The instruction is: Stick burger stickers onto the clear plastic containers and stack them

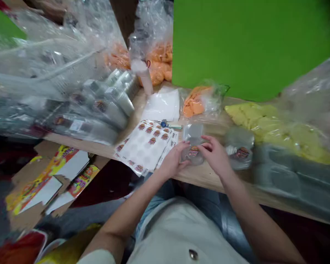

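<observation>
A small clear plastic clamshell container lies opened out near the table's front edge, with a burger sticker on its nearer half. My left hand grips the left side of that half, thumb low and fingers high. On the other side, my right hand has its thumb and fingertips at the container's right edge and the sticker. Just left lies a sheet of burger stickers, many of its round spots bare. To the right stands a stack of clear containers, the top one bearing a similar sticker.
Stacked clear containers fill the left of the table. Behind are white sheets, a bag of orange pieces and a white bottle. Bagged yellow pieces and more containers lie right. A green panel rises behind.
</observation>
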Tool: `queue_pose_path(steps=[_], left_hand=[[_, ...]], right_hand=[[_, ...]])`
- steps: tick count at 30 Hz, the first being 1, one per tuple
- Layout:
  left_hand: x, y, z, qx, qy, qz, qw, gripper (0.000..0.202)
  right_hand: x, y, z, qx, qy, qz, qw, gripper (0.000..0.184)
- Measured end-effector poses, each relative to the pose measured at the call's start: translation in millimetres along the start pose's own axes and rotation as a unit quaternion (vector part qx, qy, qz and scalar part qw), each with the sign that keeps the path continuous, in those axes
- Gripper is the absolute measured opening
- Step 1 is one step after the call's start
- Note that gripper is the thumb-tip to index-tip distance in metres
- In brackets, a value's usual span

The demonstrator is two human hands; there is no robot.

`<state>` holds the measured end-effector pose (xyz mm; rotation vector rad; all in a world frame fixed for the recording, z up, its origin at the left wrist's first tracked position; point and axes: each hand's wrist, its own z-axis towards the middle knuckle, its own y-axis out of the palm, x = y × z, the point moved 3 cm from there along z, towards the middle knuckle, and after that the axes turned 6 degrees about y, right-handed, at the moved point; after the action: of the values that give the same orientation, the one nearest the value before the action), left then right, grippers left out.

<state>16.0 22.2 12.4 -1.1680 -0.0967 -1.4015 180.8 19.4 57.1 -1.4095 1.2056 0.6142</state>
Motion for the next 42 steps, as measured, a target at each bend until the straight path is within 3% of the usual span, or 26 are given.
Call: queue_pose_path(steps=[5,8,10,11,13,15,17,18,20,22,24,26,27,29,32,34,36,37,39,41,42], left_hand=[[4.3,-1.6,4.4,-0.063,0.010,0.039,0.997,0.039],[7.4,-3.5,6.7,-0.068,0.005,0.037,0.997,0.033],[10.2,-6.0,7.8,-0.061,0.001,0.015,0.998,0.032],[11.8,-7.6,8.1,-0.059,0.001,-0.004,0.998,0.032],[14.5,-13.4,8.9,-0.034,-0.013,-0.049,0.998,0.034],[15.1,-23.1,10.3,0.042,-0.073,-0.088,0.993,0.033],[14.4,-32.4,12.1,0.137,-0.182,-0.135,0.964,0.031],[14.8,-33.6,13.8,0.152,-0.236,-0.180,0.943,0.032],[18.2,-29.4,19.6,0.111,-0.307,-0.295,0.898,0.036],[19.5,-26.1,23.5,0.070,-0.317,-0.340,0.883,0.038],[10.1,-32.5,19.5,0.097,-0.303,-0.236,0.918,0.033],[-8.0,-47.7,5.8,0.132,-0.295,-0.029,0.946,0.027],[-18.8,-57.0,-3.7,0.130,-0.302,0.076,0.941,0.026],[-41.1,-79.0,-24.9,0.124,-0.347,0.233,0.900,0.028],[-65.9,-111.3,-48.9,0.140,-0.405,0.310,0.849,0.035],[-77.5,-126.6,-56.4,0.147,-0.440,0.323,0.825,0.042],[-87.6,-136.1,-59.4,0.143,-0.474,0.322,0.807,0.050],[-92.5,-139.3,-59.8,0.138,-0.486,0.314,0.804,0.053],[-101.3,-144.6,-59.3,0.124,-0.494,0.286,0.812,0.054],[-108.5,-150.6,-57.7,0.105,-0.494,0.244,0.828,0.051],[-111.6,-154.1,-56.2,0.093,-0.490,0.217,0.839,0.048]], right_hand=[[5.7,3.4,-2.3,0.005,-0.059,-0.056,0.997,0.043],[4.2,-9.5,-6.6,0.125,-0.153,-0.200,0.960,0.047],[3.3,-18.5,-9.4,0.186,-0.207,-0.253,0.927,0.060],[3.3,-19.4,-9.9,0.166,-0.234,-0.262,0.922,0.070],[3.5,-13.9,-11.4,0.053,-0.286,-0.273,0.917,0.080],[2.2,-6.8,-15.7,-0.031,-0.316,-0.271,0.909,0.078],[-2.5,-7.0,-22.1,-0.024,-0.324,-0.238,0.915,0.074],[-5.0,-9.7,-26.0,-0.015,-0.329,-0.217,0.919,0.075],[-6.9,-21.2,-33.5,-0.001,-0.347,-0.206,0.915,0.078],[0.5,-42.8,-36.3,0.038,-0.349,-0.247,0.903,0.075],[20.1,-72.7,-31.8,0.093,-0.313,-0.306,0.894,0.071],[48.3,-103.0,-21.8,0.115,-0.260,-0.364,0.887,0.067],[62.8,-116.2,-15.9,0.116,-0.234,-0.387,0.884,0.067],[84.8,-134.7,-6.2,0.100,-0.204,-0.404,0.886,0.067],[82.0,-137.5,-4.6,0.120,-0.223,-0.401,0.880,0.067],[54.2,-115.9,-14.7,0.175,-0.269,-0.381,0.867,0.065],[17.2,-68.3,-29.7,0.185,-0.322,-0.326,0.870,0.057],[-0.4,-33.6,-37.3,0.137,-0.359,-0.292,0.876,0.049],[-24.7,47.9,-48.0,-0.032,-0.388,-0.262,0.883,0.039],[-32.0,121.5,-51.7,-0.112,-0.372,-0.287,0.876,0.045],[-29.4,149.4,-50.4,-0.118,-0.341,-0.304,0.882,0.050]])
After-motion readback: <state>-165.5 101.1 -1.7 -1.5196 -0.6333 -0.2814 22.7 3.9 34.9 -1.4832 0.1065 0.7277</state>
